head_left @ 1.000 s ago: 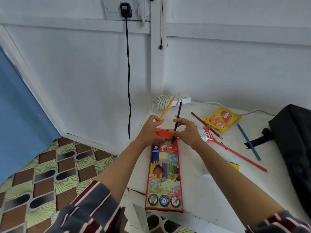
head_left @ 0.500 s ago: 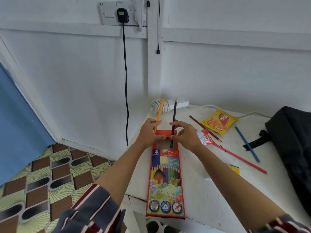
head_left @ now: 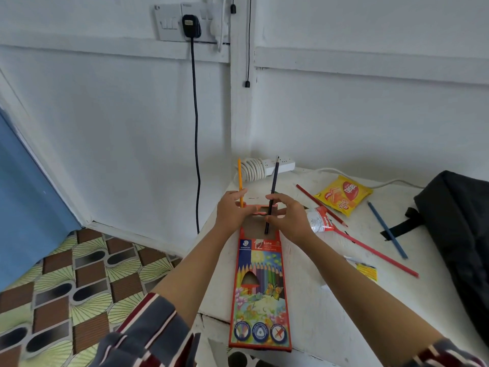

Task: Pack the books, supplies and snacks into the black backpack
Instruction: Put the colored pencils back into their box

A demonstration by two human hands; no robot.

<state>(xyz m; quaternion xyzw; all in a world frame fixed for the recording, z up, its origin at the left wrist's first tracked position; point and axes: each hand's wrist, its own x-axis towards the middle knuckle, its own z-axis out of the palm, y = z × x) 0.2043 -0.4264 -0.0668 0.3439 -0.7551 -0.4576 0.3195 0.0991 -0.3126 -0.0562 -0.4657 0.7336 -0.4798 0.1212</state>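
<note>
Maroon-and-grey striped sleeves [head_left: 148,332] fill the bottom edge of the frame, and both forearms reach up over a white table [head_left: 317,308]. Nearest on it lies an orange-red coloured-pencil box [head_left: 260,287], lengthways, its foot at the table's near edge. Only brown card shows through its triangular window. Its top flap is folded open at the far end and the brown inside of its mouth is bare.

At that mouth, the left hand [head_left: 231,210] pinches a yellow pencil [head_left: 240,178] between thumb and fingers, nearly upright, point up, beside the flap. The right hand [head_left: 288,218] is curled round a dark pencil [head_left: 272,192], gripping it mid-shaft. The pencil is tilted slightly, with its lower end over the open mouth of the box.

Just right of that hand lies a glue tube [head_left: 321,219]. A long red pencil [head_left: 378,252] runs down to the right from it, with a small yellow packet [head_left: 366,271] below it. Farther back lie a second red pencil [head_left: 317,202], a blue pencil [head_left: 387,230] and a yellow snack packet [head_left: 344,194].

The black backpack [head_left: 460,234] lies on the table at the frame's right edge, well apart from the box. Whether it is open I cannot tell.

A white power strip [head_left: 275,165] sits at the table's far edge, against the wall.
</note>
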